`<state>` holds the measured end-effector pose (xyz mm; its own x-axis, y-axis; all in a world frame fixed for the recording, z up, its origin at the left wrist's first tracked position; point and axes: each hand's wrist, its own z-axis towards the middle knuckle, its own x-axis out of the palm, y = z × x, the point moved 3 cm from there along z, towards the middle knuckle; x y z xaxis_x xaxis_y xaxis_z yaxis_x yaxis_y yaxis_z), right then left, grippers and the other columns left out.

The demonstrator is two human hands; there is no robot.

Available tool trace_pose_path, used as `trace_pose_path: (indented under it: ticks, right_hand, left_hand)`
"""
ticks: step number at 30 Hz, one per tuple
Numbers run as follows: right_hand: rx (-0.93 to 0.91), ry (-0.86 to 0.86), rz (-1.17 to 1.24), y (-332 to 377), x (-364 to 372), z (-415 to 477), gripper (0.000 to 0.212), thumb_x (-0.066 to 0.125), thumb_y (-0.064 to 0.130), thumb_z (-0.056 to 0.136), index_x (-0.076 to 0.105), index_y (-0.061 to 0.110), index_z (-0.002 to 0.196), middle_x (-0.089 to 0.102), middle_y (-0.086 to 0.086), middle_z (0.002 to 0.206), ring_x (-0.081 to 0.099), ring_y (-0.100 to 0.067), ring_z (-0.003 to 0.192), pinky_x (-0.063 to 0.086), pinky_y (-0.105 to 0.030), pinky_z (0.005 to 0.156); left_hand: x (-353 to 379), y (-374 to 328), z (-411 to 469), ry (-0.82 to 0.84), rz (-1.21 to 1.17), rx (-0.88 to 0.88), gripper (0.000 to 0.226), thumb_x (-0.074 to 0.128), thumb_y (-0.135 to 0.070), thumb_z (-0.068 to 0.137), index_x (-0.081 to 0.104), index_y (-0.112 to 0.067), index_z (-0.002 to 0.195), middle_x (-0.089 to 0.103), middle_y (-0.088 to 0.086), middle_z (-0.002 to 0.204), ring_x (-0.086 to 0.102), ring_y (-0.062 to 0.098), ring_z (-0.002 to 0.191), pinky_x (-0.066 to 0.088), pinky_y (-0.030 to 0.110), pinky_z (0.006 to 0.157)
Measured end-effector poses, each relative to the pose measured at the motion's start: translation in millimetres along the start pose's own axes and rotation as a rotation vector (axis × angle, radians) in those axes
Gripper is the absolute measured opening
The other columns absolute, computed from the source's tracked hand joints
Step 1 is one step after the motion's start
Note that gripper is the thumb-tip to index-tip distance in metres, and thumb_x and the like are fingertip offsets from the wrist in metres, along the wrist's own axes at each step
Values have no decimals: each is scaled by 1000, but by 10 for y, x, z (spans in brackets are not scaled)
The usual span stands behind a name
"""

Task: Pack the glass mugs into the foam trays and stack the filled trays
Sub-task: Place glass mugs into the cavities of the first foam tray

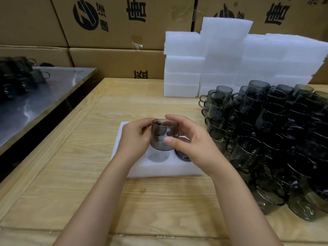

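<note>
Printed cardboard cartons (113, 32) fill the back of the scene, stacked in rows. In front of them runs the pale wooden surface (74, 174), with a dark metal-topped table (35, 96) just to its left carrying a blurred cluster of dark mugs. At the far edge of the wooden surface stand stacks of white foam trays (221, 59), several columns side by side. To the right, a large pile of smoky grey glass mugs (276, 139) is stacked several layers high, handles pointing left. Near the middle lies a single foam tray (159, 168) with round pockets; one pocket near its front shows empty, and the one to its right holds a mug (182, 154), mostly hidden. Above the tray, both hands hold one upright glass mug (163, 134): the left hand (134, 137) has its fingers curled against the mug's left side, and the right hand (193, 141) has thumb and fingers closed around its right side and rim.
</note>
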<state>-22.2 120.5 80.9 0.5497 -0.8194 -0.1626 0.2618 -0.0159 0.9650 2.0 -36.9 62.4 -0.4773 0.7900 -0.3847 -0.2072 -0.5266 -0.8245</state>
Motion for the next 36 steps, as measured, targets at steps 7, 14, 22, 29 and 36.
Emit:
trace_pose_path:
  ticks: [7, 14, 22, 29, 36]
  right_hand:
    - [-117, -114, -171, -172, 137, -17, 66, 82, 30, 58, 50, 66, 104, 56, 32, 104, 57, 1, 91, 48, -15, 82]
    - [-81, -138, -499, -259, 287, -16, 80, 74, 60, 51, 46, 45, 125, 36, 28, 105, 36, 4, 107, 37, -16, 88]
    - [-90, -137, -842, -233, 265, -24, 65, 68, 67, 62, 54, 33, 115, 56, 18, 105, 45, -3, 110, 19, -34, 111]
    - [-102, -40, -972, -228, 241, -47, 73, 52, 71, 73, 45, 26, 130, 46, 17, 129, 17, -5, 138, -9, -42, 115]
    - [-118, 107, -1158, -253, 262, -137, 78, 25, 56, 89, 2, 14, 151, -1, 4, 159, -24, -8, 141, -25, -41, 110]
  left_hand:
    - [-39, 32, -5, 136, -526, -178, 24, 51, -25, 94, 66, -18, 111, 73, 3, 104, 66, 20, 105, 51, 25, 90]
    - [14, -9, -100, 273, -471, -152, 48, 55, -7, 72, 61, -15, 119, 70, 7, 112, 64, 16, 108, 51, 24, 88]
    - [74, 19, -129, 294, -376, -168, 70, 38, 21, 85, 44, -30, 132, 56, -3, 132, 55, 0, 118, 45, 12, 88]
    - [101, 40, -152, 277, -116, -97, 45, 32, 0, 101, 48, -25, 134, 58, -8, 130, 49, -6, 123, 37, 13, 103]
    - [168, 78, -176, 517, 388, 69, 47, 28, -18, 104, 23, -28, 150, 25, -17, 153, 2, -10, 139, -6, 19, 116]
